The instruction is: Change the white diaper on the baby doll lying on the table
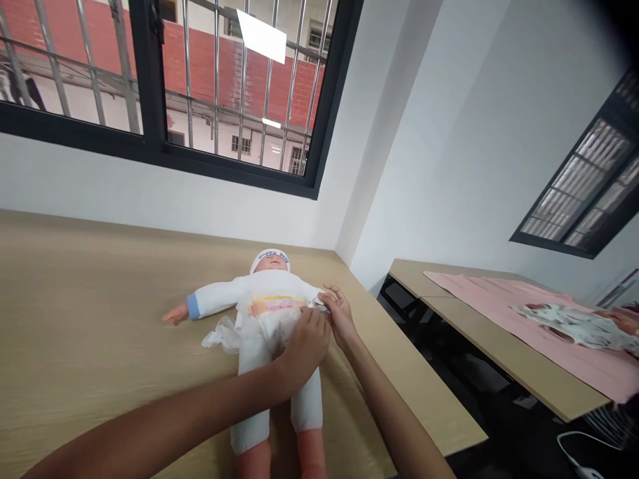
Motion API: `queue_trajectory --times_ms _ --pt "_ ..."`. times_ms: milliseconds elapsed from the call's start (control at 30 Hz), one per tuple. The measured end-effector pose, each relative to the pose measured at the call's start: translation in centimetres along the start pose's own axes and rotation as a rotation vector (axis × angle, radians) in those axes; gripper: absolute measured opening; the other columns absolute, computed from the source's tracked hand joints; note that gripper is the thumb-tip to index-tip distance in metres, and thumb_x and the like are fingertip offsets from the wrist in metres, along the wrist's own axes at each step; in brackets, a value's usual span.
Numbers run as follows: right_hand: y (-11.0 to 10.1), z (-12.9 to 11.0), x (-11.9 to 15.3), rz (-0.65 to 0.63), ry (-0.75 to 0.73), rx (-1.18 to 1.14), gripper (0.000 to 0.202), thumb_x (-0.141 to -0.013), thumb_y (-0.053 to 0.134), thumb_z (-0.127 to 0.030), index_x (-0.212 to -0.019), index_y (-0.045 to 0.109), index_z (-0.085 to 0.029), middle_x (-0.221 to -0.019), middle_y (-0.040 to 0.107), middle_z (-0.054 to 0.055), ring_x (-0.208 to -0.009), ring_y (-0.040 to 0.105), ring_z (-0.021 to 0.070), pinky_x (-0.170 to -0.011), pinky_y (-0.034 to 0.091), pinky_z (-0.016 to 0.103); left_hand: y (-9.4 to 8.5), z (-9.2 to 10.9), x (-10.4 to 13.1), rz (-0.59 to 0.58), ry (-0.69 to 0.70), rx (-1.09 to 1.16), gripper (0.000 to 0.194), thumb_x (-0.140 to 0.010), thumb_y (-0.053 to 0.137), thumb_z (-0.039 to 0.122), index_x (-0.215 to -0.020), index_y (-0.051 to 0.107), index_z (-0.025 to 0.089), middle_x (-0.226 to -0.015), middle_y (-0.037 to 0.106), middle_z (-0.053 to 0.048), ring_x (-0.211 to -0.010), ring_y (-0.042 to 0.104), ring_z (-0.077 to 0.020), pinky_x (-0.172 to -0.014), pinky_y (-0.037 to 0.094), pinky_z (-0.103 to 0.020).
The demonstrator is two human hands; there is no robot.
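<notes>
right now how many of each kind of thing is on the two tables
dolls: 2, one in white under the left hand and right hand, one in patterned clothes
diapers: 1
pink cloths: 1
total: 4

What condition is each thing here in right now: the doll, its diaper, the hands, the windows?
doll: on its back on the wooden table, arm out to the side.
diaper: wrapped round the doll's waist.
left hand: pressed flat on the diaper.
right hand: fingers at the diaper's side tab.
window: shut, barred.
pink cloth: spread over the second table.
</notes>
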State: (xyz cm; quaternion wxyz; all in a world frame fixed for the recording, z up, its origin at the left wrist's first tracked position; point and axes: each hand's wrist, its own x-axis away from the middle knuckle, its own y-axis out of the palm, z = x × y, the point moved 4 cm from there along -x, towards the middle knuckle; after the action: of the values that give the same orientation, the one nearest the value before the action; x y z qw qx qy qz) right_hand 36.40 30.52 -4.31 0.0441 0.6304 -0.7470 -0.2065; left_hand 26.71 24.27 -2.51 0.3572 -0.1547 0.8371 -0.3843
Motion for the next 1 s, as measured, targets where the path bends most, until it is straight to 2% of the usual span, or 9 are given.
queue_trajectory --times_ms 67,167,333,533,633,733,833,1000 --pt "0.4 0.1 0.1 -0.041 0.0 0.026 0.044 -0.063 0.074 -0.029 -0.1 0.051 -0.02 -0.068 0.059 -0.005 -0.06 0.054 0.0082 -0.055 0.044 0.018 0.1 0.2 0.0 0.03 -0.002 0.042 0.021 -0.086 0.042 0.011 -0.087 0.063 0.01 -0.086 0.065 -0.011 -0.083 0.056 -0.0223 -0.074 0.041 -0.038" --pt "0.8 0.3 0.3 -0.11 0.005 0.086 0.042 -0.063 0.074 -0.03 -0.099 0.054 -0.02 -0.067 0.059 -0.005 -0.059 0.053 0.0076 -0.058 0.042 0.018 0.0 0.2 0.1 0.039 0.065 0.043 0.02 -0.084 0.042 0.009 -0.084 0.062 0.01 -0.086 0.066 -0.012 -0.082 0.057 -0.0225 -0.074 0.041 -0.037" --pt "1.2 0.5 0.7 -0.222 0.013 0.202 0.04 -0.065 0.073 -0.033 -0.101 0.059 -0.021 -0.074 0.062 -0.003 -0.065 0.056 0.0097 -0.066 0.043 0.021 -0.3 0.4 0.4 0.036 0.124 -0.011 0.022 -0.083 0.042 0.009 -0.091 0.062 0.008 -0.09 0.065 -0.016 -0.082 0.059 -0.025 -0.069 0.041 -0.037" --pt "1.6 0.4 0.9 -0.257 0.081 0.174 0.039 -0.075 0.061 -0.046 -0.105 0.062 -0.023 -0.087 0.067 0.005 -0.078 0.063 0.0188 -0.078 0.048 0.033 0.4 0.8 0.4 0.089 0.106 0.026 0.023 -0.084 0.039 0.008 -0.083 0.062 0.01 -0.083 0.065 -0.014 -0.077 0.058 -0.0242 -0.068 0.041 -0.039" --pt "1.7 0.5 0.9 -0.259 0.092 0.109 0.04 -0.078 0.056 -0.048 -0.109 0.061 -0.023 -0.09 0.068 0.006 -0.083 0.063 0.0199 -0.083 0.046 0.034 0.7 0.6 0.3 0.097 0.105 0.077 0.022 -0.084 0.04 0.008 -0.085 0.062 0.01 -0.085 0.065 -0.013 -0.082 0.058 -0.0239 -0.073 0.041 -0.041" --pt "1.3 0.8 0.6 -0.186 0.106 0.008 0.039 -0.076 0.058 -0.047 -0.106 0.061 -0.021 -0.087 0.068 0.004 -0.08 0.063 0.0178 -0.081 0.047 0.032 0.4 0.0 0.2 0.115 0.034 0.088 0.023 -0.084 0.04 0.008 -0.089 0.063 0.01 -0.093 0.064 -0.013 -0.092 0.057 -0.0259 -0.083 0.04 -0.045" --pt "0.4 1.2 0.1 -0.036 0.094 -0.054 0.034 -0.071 0.062 -0.043 -0.094 0.062 -0.019 -0.078 0.067 0.002 -0.07 0.061 0.014 -0.069 0.048 0.025 0.0 -0.5 0.3 0.092 -0.03 0.077 0.025 -0.085 0.039 0.009 -0.09 0.064 0.01 -0.093 0.064 -0.013 -0.095 0.056 -0.0279 -0.088 0.038 -0.049" --pt "-1.6 2.3 -0.7 0.216 0.096 0.022 0.023 -0.062 0.065 -0.034 -0.076 0.058 -0.017 -0.06 0.06 -0.001 -0.054 0.054 0.0103 -0.05 0.043 0.02 -0.5 -0.3 0.7 0.015 0.021 0.103 0.022 -0.086 0.041 0.011 -0.092 0.062 0.012 -0.093 0.064 -0.012 -0.095 0.056 -0.0263 -0.088 0.038 -0.049"
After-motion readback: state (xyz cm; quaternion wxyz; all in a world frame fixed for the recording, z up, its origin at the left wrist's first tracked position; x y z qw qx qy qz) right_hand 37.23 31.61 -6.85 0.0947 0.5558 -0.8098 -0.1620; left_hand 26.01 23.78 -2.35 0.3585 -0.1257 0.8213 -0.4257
